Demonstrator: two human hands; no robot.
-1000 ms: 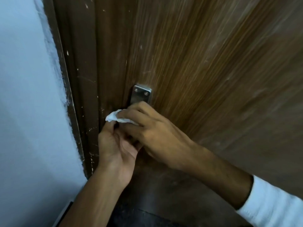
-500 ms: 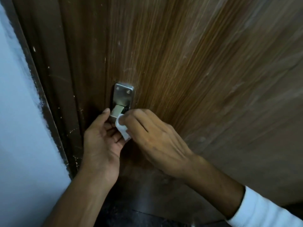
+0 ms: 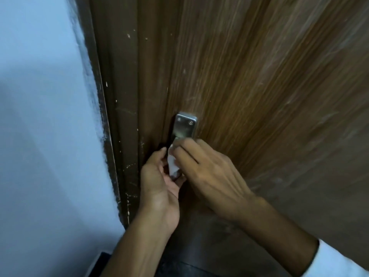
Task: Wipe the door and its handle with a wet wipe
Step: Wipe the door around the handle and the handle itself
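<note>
A brown wooden door (image 3: 259, 86) fills the right and middle of the view. Its metal handle plate (image 3: 185, 124) with two screws sits near the door's left edge; the handle below the plate is hidden by my hands. My right hand (image 3: 207, 172) pinches a white wet wipe (image 3: 172, 162) and presses it against the handle just under the plate. My left hand (image 3: 157, 182) cups the handle from the left and below, palm turned toward the wipe, thumb up near the door edge. Whether its fingers grip the handle is hidden.
The dark brown door frame (image 3: 119, 116) with paint chips runs down left of the door. A pale blue-white wall (image 3: 44, 136) takes the left side. Dark floor (image 3: 189, 262) shows at the bottom between my forearms.
The wipe moved from the left of my right hand's fingers to under them, against the handle below the plate. My left hand stayed cupped beneath. The view shifted sideways.
</note>
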